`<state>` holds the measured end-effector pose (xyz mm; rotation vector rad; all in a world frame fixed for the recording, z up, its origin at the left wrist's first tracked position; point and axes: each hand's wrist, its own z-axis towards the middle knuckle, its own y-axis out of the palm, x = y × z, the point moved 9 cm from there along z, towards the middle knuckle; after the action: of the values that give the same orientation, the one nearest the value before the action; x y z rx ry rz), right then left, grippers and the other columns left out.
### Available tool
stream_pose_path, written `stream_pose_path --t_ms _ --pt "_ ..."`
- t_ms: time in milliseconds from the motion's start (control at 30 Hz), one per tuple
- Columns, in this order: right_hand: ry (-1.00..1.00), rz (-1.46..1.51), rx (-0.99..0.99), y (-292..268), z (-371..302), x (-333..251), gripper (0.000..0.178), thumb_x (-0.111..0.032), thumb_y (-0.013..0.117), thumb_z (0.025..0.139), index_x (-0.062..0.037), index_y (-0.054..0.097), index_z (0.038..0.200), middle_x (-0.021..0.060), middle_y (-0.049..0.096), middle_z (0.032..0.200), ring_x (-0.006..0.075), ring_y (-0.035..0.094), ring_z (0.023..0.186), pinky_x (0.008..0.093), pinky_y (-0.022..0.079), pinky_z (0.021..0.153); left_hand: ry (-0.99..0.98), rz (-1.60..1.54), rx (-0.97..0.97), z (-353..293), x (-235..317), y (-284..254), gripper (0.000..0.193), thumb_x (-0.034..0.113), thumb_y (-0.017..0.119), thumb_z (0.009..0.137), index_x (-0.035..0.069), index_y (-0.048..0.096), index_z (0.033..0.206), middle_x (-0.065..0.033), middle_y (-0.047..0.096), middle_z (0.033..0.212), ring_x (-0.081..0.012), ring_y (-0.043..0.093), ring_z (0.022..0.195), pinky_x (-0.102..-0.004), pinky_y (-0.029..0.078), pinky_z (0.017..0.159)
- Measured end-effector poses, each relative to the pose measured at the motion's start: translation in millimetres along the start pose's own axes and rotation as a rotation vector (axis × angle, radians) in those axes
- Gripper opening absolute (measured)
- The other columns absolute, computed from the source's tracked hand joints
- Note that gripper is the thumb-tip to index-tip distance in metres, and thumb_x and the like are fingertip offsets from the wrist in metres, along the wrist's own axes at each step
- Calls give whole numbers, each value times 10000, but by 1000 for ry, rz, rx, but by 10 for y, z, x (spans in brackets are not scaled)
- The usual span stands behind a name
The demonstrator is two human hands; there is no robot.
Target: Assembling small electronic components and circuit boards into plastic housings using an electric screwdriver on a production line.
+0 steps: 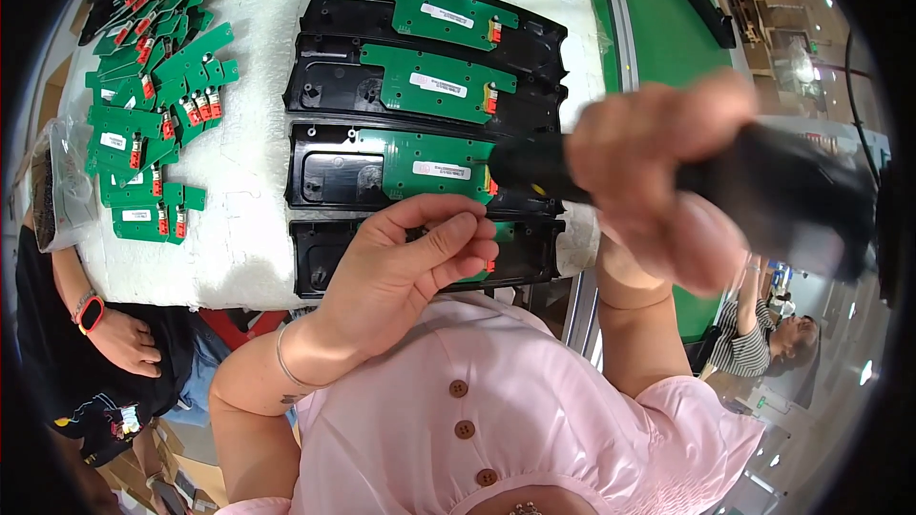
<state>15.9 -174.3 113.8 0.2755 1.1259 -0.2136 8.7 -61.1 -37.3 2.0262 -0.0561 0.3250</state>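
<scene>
My right hand [649, 167] is wrapped round a black power screwdriver [773, 193], both smeared by motion. Its tip end points left, over the right end of a green circuit board [405, 151] with a white label and a red connector. That board lies in a long black plastic housing [324, 167], the third from the far side of several in a column. Just in front of it, my left hand [391, 262] has thumb and fingertips pinched together; anything between them is too small to tell. It partly covers the nearest housing [313, 243].
White foam [248, 262] lies under the housings. At the left, loose green circuit boards [129, 124] with red connectors are heaped beside a clear plastic bag [72, 181]. A green work surface [668, 43] runs along the right. Another person's hand [124, 339] rests at the lower left.
</scene>
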Motion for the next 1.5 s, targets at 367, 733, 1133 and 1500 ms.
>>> stream_pose_path --t_ms 367,733,1133,1500 --pt "-355 455 -188 169 -70 -656 273 -72 729 632 -110 504 780 -30 570 541 60 545 460 155 472 514 -29 -122 -109 58 -70 80 182 160 552 873 29 574 997 -54 607 888 -119 599 786 -226 503 705" --pt "-71 -33 134 -123 11 -19 241 -156 475 707 -59 456 926 -28 417 542 89 401 444 257 313 473 -177 -115 -63 29 -227 176 428 263 339 958 -66 382 1228 -200 503 1154 -271 514 1085 -319 430 924" --pt "113 -78 180 -166 87 225 225 -164 468 672 -58 433 867 -4 374 519 104 345 430 272 327 492 -137 83 -125 -13 -126 140 163 153 402 940 13 487 938 -138 602 903 -208 620 864 -247 516 710" --pt "133 -156 65 -112 162 283 192 -146 498 667 -51 399 801 29 388 515 111 346 429 276 327 469 -36 -5 -24 -1 -58 57 149 73 539 866 26 551 1007 -69 591 906 -134 602 793 -203 513 685"
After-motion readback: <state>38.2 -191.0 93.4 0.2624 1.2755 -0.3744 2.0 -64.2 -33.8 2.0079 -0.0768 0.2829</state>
